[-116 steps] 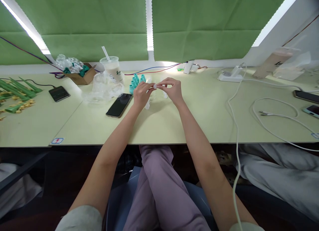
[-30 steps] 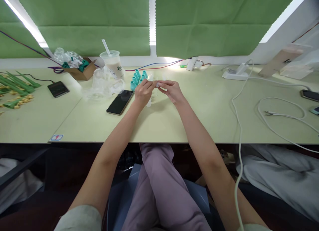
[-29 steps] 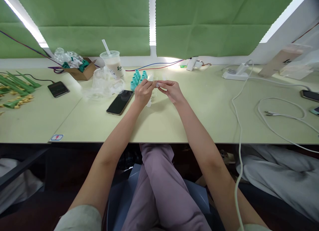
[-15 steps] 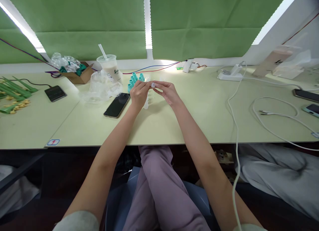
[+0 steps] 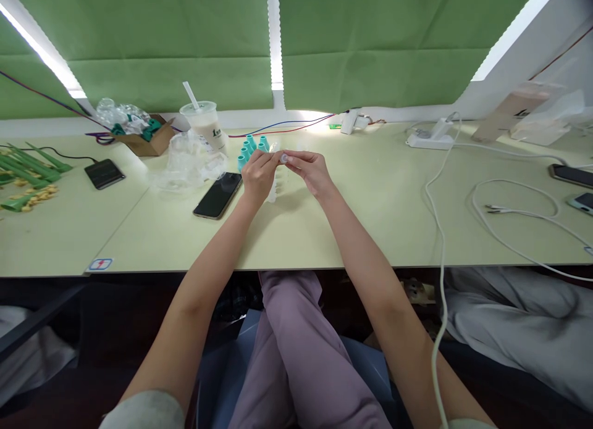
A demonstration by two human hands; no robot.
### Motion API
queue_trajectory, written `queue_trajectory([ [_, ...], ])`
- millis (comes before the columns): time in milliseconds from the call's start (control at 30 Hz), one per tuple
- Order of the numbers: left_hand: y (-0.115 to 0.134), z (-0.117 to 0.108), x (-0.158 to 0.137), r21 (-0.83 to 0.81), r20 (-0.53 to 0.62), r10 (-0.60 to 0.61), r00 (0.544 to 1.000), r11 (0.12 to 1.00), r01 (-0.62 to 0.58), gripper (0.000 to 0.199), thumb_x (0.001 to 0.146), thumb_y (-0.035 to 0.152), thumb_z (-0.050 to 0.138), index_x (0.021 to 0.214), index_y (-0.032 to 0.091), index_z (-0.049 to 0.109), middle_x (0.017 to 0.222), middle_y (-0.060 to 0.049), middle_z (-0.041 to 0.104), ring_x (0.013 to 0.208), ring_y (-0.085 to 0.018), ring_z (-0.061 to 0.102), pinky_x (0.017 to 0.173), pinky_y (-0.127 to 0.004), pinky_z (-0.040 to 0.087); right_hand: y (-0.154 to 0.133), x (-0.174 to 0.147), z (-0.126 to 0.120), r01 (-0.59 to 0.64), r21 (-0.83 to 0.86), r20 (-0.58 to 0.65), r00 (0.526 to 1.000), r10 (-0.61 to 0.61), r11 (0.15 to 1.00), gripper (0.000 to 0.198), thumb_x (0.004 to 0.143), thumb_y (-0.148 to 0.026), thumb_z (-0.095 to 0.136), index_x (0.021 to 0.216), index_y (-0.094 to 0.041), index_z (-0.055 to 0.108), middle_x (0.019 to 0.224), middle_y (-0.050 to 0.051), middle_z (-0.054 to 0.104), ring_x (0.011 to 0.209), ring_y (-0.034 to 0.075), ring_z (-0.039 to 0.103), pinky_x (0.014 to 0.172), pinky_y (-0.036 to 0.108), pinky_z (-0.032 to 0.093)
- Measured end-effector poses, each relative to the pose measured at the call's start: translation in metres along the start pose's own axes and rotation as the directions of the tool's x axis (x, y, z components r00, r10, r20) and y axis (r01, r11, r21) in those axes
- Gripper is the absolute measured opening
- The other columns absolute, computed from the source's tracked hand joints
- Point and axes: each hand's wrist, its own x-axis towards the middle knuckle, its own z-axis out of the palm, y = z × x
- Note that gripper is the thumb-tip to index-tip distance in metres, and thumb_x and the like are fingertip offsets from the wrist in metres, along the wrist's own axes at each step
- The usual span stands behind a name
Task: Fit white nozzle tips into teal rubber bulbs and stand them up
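Between my hands is a small, round, whitish translucent piece (image 5: 283, 159), too small to name closely. My left hand (image 5: 258, 174) is closed on it from the left, back of the hand upward. From the right, my right hand (image 5: 312, 170) pinches the same piece with thumb and fingertips. Just behind my left hand stand several turquoise tube-shaped pieces (image 5: 250, 144), partly covered by it. Several small white translucent pieces (image 5: 272, 194) lie in a row on the table below my fingers, half hidden by my left hand.
Left of my hands lie a black phone (image 5: 217, 195), a crumpled plastic bag (image 5: 185, 166) and a drink cup (image 5: 204, 123) with a straw. Farther left are a cardboard box (image 5: 143, 142) and green stem-like pieces (image 5: 34, 170). White cables (image 5: 440, 231) and a power strip (image 5: 430, 140) are on the right.
The small whitish piece and my right fingertips have shifted very slightly to the left. Both hands keep their grip on it; otherwise the scene looks the same.
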Motion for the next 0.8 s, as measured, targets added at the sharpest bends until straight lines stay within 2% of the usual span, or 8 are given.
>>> queue_trajectory([
  [200,0.0,-0.005,0.001,0.025,0.107,-0.059,0.992,0.998,0.057,0.041,0.097,0.044,0.034,0.099,0.023,0.069,0.079,-0.007,0.068,0.08,-0.019,0.062,0.073,-0.034,0.045,0.001,0.002,-0.001,0.04,-0.032,0.021,0.999,-0.039,0.999,0.035,0.06,-0.047,0.079,0.085,-0.023,0.075,0.097,0.002,0.074,0.105,0.02,0.064,0.096,0.037,0.05],
  [367,0.002,-0.008,0.005,0.083,0.185,-0.055,0.981,0.996,0.04,0.039,0.095,0.047,0.038,0.104,0.023,0.068,0.082,-0.008,0.068,0.086,-0.021,0.061,0.074,-0.033,0.045,0.001,0.006,-0.007,0.07,-0.087,0.007,0.998,-0.07,0.994,0.034,0.07,-0.049,0.071,0.091,-0.023,0.074,0.102,0.002,0.073,0.102,0.018,0.065,0.094,0.034,0.05],
  [500,0.002,-0.01,0.007,0.103,0.235,-0.101,0.967,0.992,0.079,0.036,0.095,0.044,0.04,0.104,0.022,0.067,0.087,-0.008,0.067,0.09,-0.022,0.058,0.073,-0.032,0.044,0.009,0.014,-0.019,0.106,-0.241,-0.091,0.987,-0.131,0.965,0.028,0.075,-0.045,0.066,0.09,-0.022,0.074,0.094,0.004,0.073,0.095,0.019,0.066,0.085,0.034,0.052],
  [633,-0.001,-0.011,0.009,0.104,0.234,-0.172,0.957,0.983,0.151,0.035,0.098,0.037,0.035,0.105,0.023,0.066,0.089,-0.008,0.065,0.092,-0.022,0.055,0.073,-0.031,0.043,0.015,0.015,-0.029,0.051,-0.498,-0.211,0.961,-0.178,0.865,0.024,0.08,-0.04,0.059,0.089,-0.023,0.074,0.089,0.003,0.073,0.08,0.018,0.065,0.082,0.036,0.051],
  [733,-0.003,-0.01,0.009,0.107,0.206,-0.191,0.96,0.979,0.172,0.036,0.099,0.034,0.032,0.103,0.022,0.066,0.089,-0.008,0.063,0.092,-0.022,0.054,0.072,-0.031,0.043,0.015,0.013,-0.026,0.09,-0.586,-0.157,0.962,-0.222,0.805,0.024,0.079,-0.04,0.062,0.095,-0.025,0.073,0.096,0.002,0.072,0.078,0.016,0.063,0.082,0.035,0.051],
  [800,-0.005,-0.01,0.009,0.109,0.217,-0.175,0.96,0.982,0.154,0.036,0.098,0.034,0.032,0.102,0.022,0.066,0.088,-0.009,0.063,0.092,-0.022,0.053,0.071,-0.031,0.042,0.014,0.011,-0.019,0.149,-0.546,-0.068,0.973,-0.221,0.824,0.031,0.078,-0.043,0.064,0.103,-0.026,0.071,0.102,0.002,0.071,0.081,0.016,0.063,0.081,0.032,0.051],
])
